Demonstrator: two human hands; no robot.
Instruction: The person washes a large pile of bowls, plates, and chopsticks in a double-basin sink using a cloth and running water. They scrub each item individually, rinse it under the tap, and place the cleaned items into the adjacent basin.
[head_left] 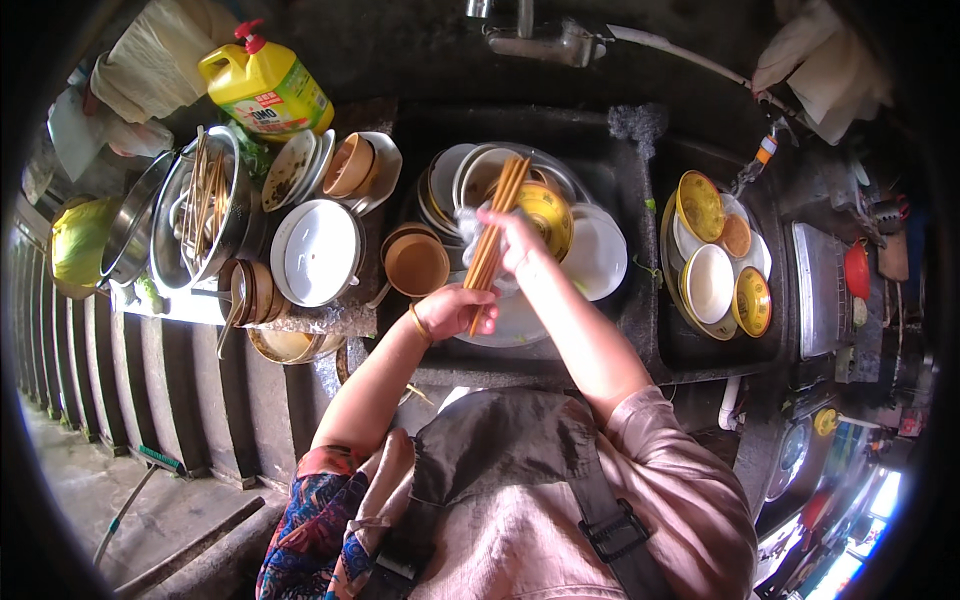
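Note:
My left hand is closed around the lower end of a bundle of wooden chopsticks, which slants up and away over the sink. Farther up the bundle, my right hand wraps it together with a pale grey scrubber or cloth, partly hidden by the fingers. Beneath my hands, stacked dishes fill the left basin: a yellow bowl, white plates and brown bowls. My hands and the chopsticks cover part of the pile.
In the right basin, a large dish holds yellow and white bowls. A faucet is behind the sink. On the left counter stand a white pot, a metal colander with utensils, stacked bowls, and a yellow pump jug.

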